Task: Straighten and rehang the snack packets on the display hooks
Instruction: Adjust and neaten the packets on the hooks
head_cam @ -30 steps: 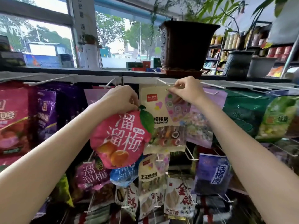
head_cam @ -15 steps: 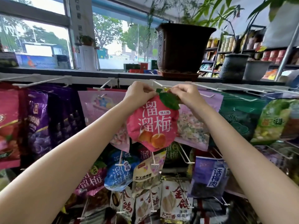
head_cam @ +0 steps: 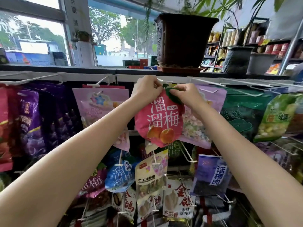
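Note:
A round pink plum packet (head_cam: 159,122) with white characters and a green leaf tab hangs at the top row of the display rack, in the middle. My left hand (head_cam: 146,91) grips its top left edge, and my right hand (head_cam: 184,94) pinches the green leaf tab at its top right. Both hands are at the tip of a white hook (head_cam: 164,82) that sticks out above the packet. The packet's hanging hole is hidden by my fingers.
Pale pink candy bags (head_cam: 100,105) hang left of and behind the packet, purple bags (head_cam: 32,118) far left, green bags (head_cam: 242,115) right. Lower hooks carry a blue packet (head_cam: 119,176) and lollipop packs (head_cam: 151,172). A dark plant pot (head_cam: 182,41) stands on the ledge above.
My left hand carried the pink packet up and to the right, to the top hook. My right hand left the lollipop pack and took the packet's leaf tab. The lollipop pack no longer hangs there.

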The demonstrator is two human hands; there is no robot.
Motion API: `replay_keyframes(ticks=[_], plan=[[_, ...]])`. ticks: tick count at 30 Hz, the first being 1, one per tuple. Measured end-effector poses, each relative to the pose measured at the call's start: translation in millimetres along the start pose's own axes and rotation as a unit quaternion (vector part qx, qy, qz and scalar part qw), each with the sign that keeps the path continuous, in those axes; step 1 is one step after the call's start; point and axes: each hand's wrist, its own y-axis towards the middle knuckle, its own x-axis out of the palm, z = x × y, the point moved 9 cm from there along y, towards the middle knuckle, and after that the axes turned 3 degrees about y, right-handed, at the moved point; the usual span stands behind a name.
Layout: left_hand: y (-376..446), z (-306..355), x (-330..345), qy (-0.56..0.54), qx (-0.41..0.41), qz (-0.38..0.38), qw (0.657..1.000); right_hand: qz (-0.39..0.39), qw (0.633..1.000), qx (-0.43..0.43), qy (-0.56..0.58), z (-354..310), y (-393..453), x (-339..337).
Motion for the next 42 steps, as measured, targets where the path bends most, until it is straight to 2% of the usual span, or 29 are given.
replay_keyframes(ticks=[3, 5, 9, 11, 12, 14, 17, 18, 20, 25, 28, 32, 37, 39, 42], plan=[[-1.3, -6.8, 4.6, 0.014, -0.011, 0.006, 1.0, 0.006, 0.998, -0.005, -0.059, -0.4, 2.8, 3.7], [-7.5, -11.6, 6.4, 0.019, -0.007, 0.02, 1.0, 0.055, 0.992, -0.039, -0.104, -6.7, 0.5, 1.5], [-52.6, -17.4, 4.2, 0.078, 0.086, 0.132, 0.984, 0.181, 0.973, -0.089, -0.112, 14.3, -32.3, -11.3], [-91.1, -26.3, 14.6, 0.086, 0.142, 0.161, 0.973, 0.16, 0.976, -0.066, -0.129, 51.5, -47.7, -0.6], [-108.8, -33.3, 29.0, 0.094, 0.166, 0.142, 0.971, 0.124, 0.982, -0.039, -0.14, 73.0, -52.9, 10.2], [-135.6, -54.9, 70.2, 0.124, 0.185, 0.051, 0.974, 0.013, 0.981, 0.004, -0.194, 111.3, -61.1, 41.9], [-157.3, -97.7, 130.0, 0.187, 0.116, -0.135, 0.966, -0.212, 0.944, 0.058, -0.247, 150.4, -78.0, 97.4], [-162.7, -112.1, 144.3, 0.204, 0.081, -0.194, 0.956, -0.266, 0.929, 0.067, -0.25, 156.7, -83.9, 110.5], [-170.2, -128.8, 156.9, 0.231, 0.044, -0.266, 0.935, -0.319, 0.911, 0.073, -0.251, 164.3, -89.2, 127.8], [-179.3, -130.8, 163.1, 0.22, 0.041, -0.32, 0.921, -0.342, 0.897, 0.08, -0.269, 186.3, -90.6, 149.6], [-185.2, -129.9, 166.0, 0.19, 0.032, -0.321, 0.927, -0.342, 0.891, 0.058, -0.293, 196.1, -89.2, 156.4], [-194.3, -128.7, 174.4, 0.131, -0.002, -0.327, 0.936, -0.311, 0.908, 0.068, -0.273, 194.0, -89.5, 151.9], [-203.9, -131.2, 183.6, 0.126, 0.003, -0.342, 0.931, -0.285, 0.919, 0.101, -0.253, 195.5, -89.4, 152.1], [-205.4, -132.0, 182.1, 0.116, 0.004, -0.333, 0.936, -0.279, 0.92, 0.12, -0.246, 197.4, -92.4, 150.7], [-201.4, -126.0, 173.8, 0.089, 0.008, -0.29, 0.953, -0.22, 0.941, 0.114, -0.233, 193.8, -92.6, 135.7]])
